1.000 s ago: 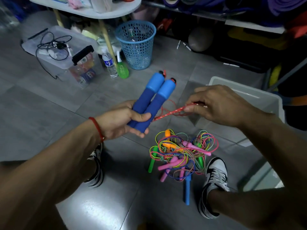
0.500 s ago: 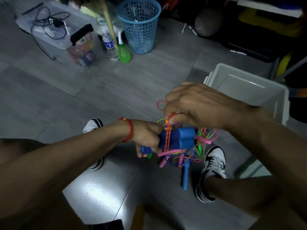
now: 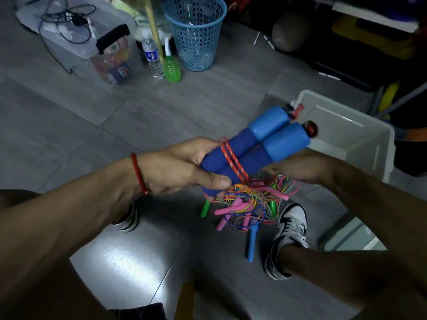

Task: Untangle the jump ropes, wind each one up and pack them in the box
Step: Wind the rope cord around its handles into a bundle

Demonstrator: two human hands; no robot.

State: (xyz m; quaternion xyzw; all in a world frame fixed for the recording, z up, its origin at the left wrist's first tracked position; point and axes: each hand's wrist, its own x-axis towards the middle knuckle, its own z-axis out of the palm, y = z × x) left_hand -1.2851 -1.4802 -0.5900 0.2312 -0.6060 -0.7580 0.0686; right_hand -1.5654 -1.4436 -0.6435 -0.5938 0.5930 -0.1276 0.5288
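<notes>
Here the left hand (image 3: 182,167) is gripping two blue handles (image 3: 261,144) side by side, its fingers curling round their lower ends, tops pointing toward two o'clock. A red rope (image 3: 234,161) is crossing both handles in two turns. The right hand (image 3: 300,167) is lying just behind them; whether its fingers are pinching anything cannot be told. At five o'clock the tangled ropes (image 3: 248,204) are lying on the floor (image 3: 143,121), the white box (image 3: 351,130) at three.

- I make out a Pepsi-style red, white and blue roundel on a can (image 3: 120,73) inside the clear storage bin (image 3: 92,54).
- The water bottle (image 3: 152,58) carries a blue label; I cannot read its wording.
</notes>
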